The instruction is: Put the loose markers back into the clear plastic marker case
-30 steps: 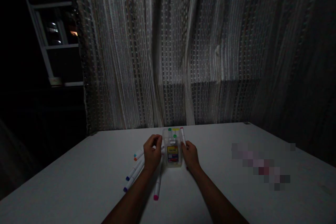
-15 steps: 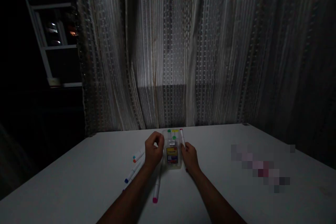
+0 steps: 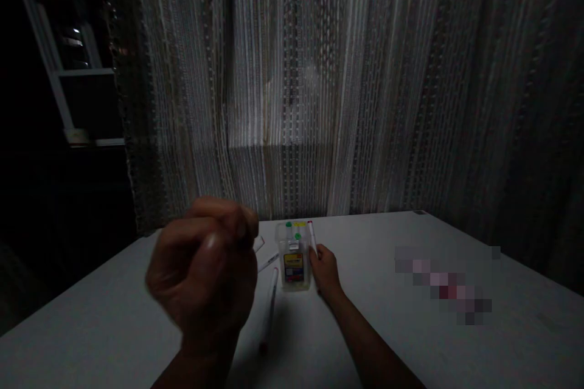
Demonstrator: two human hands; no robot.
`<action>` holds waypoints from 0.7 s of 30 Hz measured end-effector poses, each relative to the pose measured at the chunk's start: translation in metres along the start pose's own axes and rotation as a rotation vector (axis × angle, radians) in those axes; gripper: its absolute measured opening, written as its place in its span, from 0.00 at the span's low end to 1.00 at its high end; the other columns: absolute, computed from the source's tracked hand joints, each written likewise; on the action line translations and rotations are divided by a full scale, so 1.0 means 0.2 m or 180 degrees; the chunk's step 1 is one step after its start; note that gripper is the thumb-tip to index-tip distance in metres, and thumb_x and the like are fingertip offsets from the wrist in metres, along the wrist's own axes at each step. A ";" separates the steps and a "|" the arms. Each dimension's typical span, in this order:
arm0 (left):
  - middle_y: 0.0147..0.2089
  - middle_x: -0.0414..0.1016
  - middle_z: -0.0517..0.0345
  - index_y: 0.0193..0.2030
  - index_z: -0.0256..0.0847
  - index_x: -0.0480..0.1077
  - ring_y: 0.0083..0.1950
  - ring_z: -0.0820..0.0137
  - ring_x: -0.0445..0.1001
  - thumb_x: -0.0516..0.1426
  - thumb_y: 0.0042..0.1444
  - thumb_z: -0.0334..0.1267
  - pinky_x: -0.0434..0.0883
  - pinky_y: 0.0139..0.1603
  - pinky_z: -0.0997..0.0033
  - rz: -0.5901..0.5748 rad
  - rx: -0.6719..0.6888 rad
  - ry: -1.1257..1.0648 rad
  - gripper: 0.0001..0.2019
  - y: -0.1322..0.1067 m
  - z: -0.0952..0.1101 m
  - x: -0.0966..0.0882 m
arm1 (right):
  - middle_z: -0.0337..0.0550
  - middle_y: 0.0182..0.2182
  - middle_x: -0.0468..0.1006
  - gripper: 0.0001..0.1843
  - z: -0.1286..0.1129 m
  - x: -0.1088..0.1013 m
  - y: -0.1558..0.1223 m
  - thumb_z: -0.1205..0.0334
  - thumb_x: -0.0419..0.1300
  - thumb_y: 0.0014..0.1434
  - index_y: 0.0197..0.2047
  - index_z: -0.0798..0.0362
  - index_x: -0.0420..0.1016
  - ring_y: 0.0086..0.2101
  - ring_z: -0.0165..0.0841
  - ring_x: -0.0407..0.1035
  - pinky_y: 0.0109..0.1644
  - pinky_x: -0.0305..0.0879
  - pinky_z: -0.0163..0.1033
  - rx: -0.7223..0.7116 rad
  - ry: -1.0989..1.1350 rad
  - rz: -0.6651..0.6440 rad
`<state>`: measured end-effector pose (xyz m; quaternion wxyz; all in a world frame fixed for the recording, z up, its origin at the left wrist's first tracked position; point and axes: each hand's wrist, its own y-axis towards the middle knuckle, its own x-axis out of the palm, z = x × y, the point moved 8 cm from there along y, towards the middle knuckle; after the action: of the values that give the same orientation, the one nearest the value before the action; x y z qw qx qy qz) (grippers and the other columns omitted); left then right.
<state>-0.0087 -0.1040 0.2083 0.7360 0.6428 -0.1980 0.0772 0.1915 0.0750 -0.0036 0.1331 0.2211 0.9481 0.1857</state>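
My left hand [image 3: 207,270] is raised close to the camera, left of the middle, its fingers curled into a loose fist with nothing showing in them. A white marker with a red-pink end [image 3: 312,234] stands upright in my right hand [image 3: 325,267], which is closed around it. That hand is beside the right wall of a clear plastic case [image 3: 279,249]. The case stands on the table with a yellow and dark label [image 3: 293,268] facing me. Green-capped markers [image 3: 289,225] and something yellow [image 3: 300,223] show at its open top.
A loose white marker [image 3: 269,316] lies in front of the case. Other white markers [image 3: 268,262] lie left of it, partly hidden behind my left hand. A blurred-out patch [image 3: 449,289] covers something on the right of the white table [image 3: 383,316]. A striped curtain [image 3: 292,85] hangs behind.
My left hand has lifted away from beside the case, coming left and much nearer the camera. My right hand stays by the case with its marker. The view has shifted slightly.
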 end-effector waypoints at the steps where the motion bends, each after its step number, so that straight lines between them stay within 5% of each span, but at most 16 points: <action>1: 0.23 0.61 0.63 0.25 0.43 0.66 0.23 0.74 0.61 0.55 0.53 0.35 0.63 0.24 0.73 -0.0009 0.0091 0.0003 0.07 0.03 0.07 0.02 | 0.33 0.15 0.59 0.15 0.00 0.00 0.00 0.51 0.50 0.49 0.18 0.51 0.58 0.20 0.27 0.54 0.23 0.47 0.33 0.0009 -0.0013 -0.0013; 4: 0.21 0.59 0.63 0.24 0.43 0.67 0.22 0.74 0.60 0.56 0.54 0.37 0.63 0.23 0.72 0.0019 0.0068 0.0184 0.08 0.05 0.15 0.03 | 0.33 0.15 0.59 0.15 0.00 0.00 0.00 0.51 0.50 0.49 0.18 0.51 0.57 0.20 0.27 0.54 0.23 0.47 0.33 0.0023 -0.0048 -0.0020; 6: 0.20 0.59 0.63 0.24 0.42 0.67 0.23 0.74 0.61 0.55 0.54 0.36 0.62 0.23 0.73 -0.0064 0.0037 0.0210 0.08 0.02 0.09 0.02 | 0.32 0.15 0.58 0.15 -0.01 0.00 0.00 0.51 0.50 0.48 0.18 0.51 0.57 0.19 0.27 0.53 0.22 0.48 0.32 0.0014 -0.0049 0.0009; 11: 0.24 0.63 0.62 0.26 0.39 0.64 0.27 0.74 0.64 0.53 0.55 0.35 0.63 0.28 0.74 -0.0663 -0.0324 0.0983 0.07 -0.17 -0.30 -0.04 | 0.33 0.15 0.58 0.15 0.00 0.00 0.00 0.51 0.50 0.48 0.18 0.51 0.57 0.20 0.27 0.54 0.22 0.47 0.32 0.0025 -0.0010 -0.0031; 14: 0.26 0.62 0.61 0.26 0.39 0.63 0.30 0.73 0.63 0.51 0.56 0.37 0.63 0.31 0.74 -0.0676 -0.0744 0.1641 0.09 -0.32 -0.54 -0.18 | 0.33 0.16 0.58 0.15 0.01 0.01 0.00 0.50 0.50 0.48 0.19 0.51 0.57 0.20 0.28 0.54 0.23 0.47 0.33 0.0052 -0.0014 -0.0087; 21: 0.31 0.63 0.57 0.28 0.40 0.62 0.35 0.70 0.64 0.49 0.57 0.40 0.64 0.36 0.72 -0.0935 -0.1021 0.1864 0.10 -0.50 -0.68 -0.28 | 0.33 0.16 0.57 0.16 -0.01 0.01 0.00 0.50 0.50 0.48 0.18 0.51 0.56 0.20 0.27 0.53 0.23 0.46 0.33 -0.0049 -0.0030 -0.0040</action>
<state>0.0044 0.0207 0.0817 0.8562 0.4914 0.1059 0.1194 0.1900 0.0752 -0.0018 0.1405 0.2150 0.9474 0.1912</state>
